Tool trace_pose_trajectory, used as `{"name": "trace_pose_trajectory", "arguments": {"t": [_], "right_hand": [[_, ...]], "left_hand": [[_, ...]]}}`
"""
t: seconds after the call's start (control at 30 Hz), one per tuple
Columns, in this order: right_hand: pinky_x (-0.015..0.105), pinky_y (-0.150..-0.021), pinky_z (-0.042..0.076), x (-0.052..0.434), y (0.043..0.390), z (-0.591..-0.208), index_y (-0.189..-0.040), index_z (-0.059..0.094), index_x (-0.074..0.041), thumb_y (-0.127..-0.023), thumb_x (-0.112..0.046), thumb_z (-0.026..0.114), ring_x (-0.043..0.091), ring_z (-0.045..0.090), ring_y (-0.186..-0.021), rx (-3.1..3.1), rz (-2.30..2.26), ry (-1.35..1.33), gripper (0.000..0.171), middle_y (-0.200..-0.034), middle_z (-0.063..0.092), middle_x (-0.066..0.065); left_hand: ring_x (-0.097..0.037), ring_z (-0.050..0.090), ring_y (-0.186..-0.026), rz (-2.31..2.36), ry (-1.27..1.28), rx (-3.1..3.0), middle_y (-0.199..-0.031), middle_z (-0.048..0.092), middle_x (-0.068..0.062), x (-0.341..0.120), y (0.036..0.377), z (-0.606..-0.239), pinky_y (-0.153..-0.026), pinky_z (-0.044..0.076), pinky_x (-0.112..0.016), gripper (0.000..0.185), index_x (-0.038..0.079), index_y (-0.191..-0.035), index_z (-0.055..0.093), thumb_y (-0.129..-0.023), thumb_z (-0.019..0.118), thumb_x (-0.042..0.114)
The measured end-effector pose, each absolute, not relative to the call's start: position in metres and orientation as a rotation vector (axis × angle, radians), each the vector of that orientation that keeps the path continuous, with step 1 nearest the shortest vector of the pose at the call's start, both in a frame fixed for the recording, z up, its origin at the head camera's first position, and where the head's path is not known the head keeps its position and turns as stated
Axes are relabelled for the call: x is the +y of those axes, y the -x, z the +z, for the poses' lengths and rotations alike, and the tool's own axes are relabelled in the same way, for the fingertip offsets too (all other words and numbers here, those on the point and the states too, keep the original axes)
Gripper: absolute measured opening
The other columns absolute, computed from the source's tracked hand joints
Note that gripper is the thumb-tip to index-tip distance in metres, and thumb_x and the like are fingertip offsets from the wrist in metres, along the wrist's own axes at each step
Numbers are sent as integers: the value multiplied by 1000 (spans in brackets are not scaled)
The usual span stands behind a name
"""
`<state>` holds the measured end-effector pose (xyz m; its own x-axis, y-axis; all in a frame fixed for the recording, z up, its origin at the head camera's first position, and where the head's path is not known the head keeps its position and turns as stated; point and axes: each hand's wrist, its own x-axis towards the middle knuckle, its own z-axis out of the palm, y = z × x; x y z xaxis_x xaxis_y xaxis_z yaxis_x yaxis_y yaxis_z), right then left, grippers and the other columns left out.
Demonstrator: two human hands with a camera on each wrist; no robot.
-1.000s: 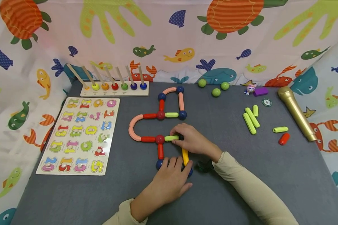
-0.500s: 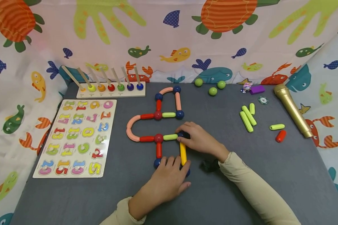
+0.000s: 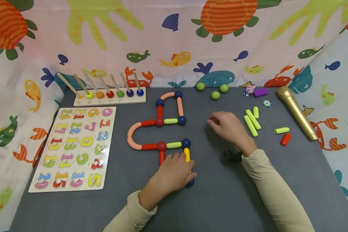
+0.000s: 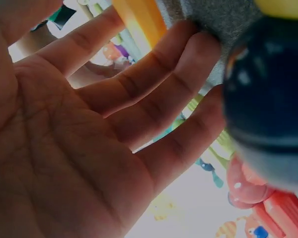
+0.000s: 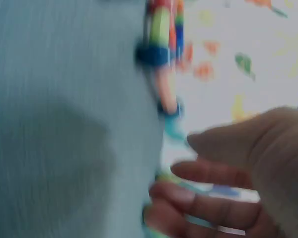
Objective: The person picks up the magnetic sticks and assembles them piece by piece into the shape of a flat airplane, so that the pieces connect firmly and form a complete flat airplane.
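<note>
A figure of coloured sticks and balls (image 3: 162, 132) lies on the grey table (image 3: 220, 199). My left hand (image 3: 174, 170) rests flat over its lower end, fingers straight, beside the yellow stick (image 3: 187, 154) and a dark blue ball (image 3: 189, 183). In the left wrist view the palm (image 4: 79, 148) sits next to a blue ball (image 4: 268, 109) and the yellow stick (image 4: 139, 17). My right hand (image 3: 224, 125) hovers right of the figure, fingers loosely curled and holding nothing. It lies between the blue corner ball (image 3: 186, 142) and the loose green sticks (image 3: 250, 120).
A number puzzle board (image 3: 75, 148) lies at the left, a peg rack with beads (image 3: 110, 96) behind it. Three green balls (image 3: 213, 90), a gold microphone (image 3: 295, 111), a red stick (image 3: 285, 139), a green stick (image 3: 281, 130) and a purple block (image 3: 260, 92) sit at the right.
My right hand has let go of the blue corner ball and moved right and away, toward the green sticks. The left hand stays on the figure's lower end.
</note>
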<state>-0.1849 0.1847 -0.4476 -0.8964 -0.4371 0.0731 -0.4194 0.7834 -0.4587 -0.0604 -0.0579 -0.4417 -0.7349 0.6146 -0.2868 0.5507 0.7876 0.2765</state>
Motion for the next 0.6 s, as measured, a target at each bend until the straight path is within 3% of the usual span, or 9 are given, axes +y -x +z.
{"name": "trace_pose_trajectory", "arguments": {"t": [0.1, 0.23, 0.4, 0.6], "right_hand": [[55, -71, 54, 219, 185, -441, -111, 73, 6, -103, -15, 70, 36, 66, -83, 3085, -534, 467, 22, -97, 71, 22], [58, -56, 49, 261, 175, -444, -94, 66, 7, -101, -15, 68, 43, 61, -72, 3138, -336, 164, 22, -83, 62, 24], [59, -50, 43, 282, 166, -460, -78, 56, 2, -98, -12, 67, 47, 58, -63, 3087, -271, 108, 26, -74, 54, 22], [58, -70, 52, 244, 174, -462, -107, 69, 6, -100, -9, 72, 37, 64, -80, 3064, -477, 508, 17, -95, 65, 21]], "left_hand": [[-24, 56, -97, 254, -885, 2600, -110, 65, -6, -59, 62, -444, -87, 52, -41, 36, 19, -132, 72, -106, 69, 44], [-23, 55, -96, 266, -890, 2588, -109, 65, -6, -60, 63, -445, -86, 52, -40, 33, 20, -131, 71, -105, 70, 41], [-24, 54, -96, 265, -885, 2565, -110, 64, -7, -60, 66, -447, -89, 52, -41, 33, 21, -132, 71, -106, 70, 41], [-23, 53, -93, 283, -883, 2568, -104, 62, -5, -61, 69, -451, -87, 50, -41, 30, 20, -126, 71, -105, 70, 42]]}}
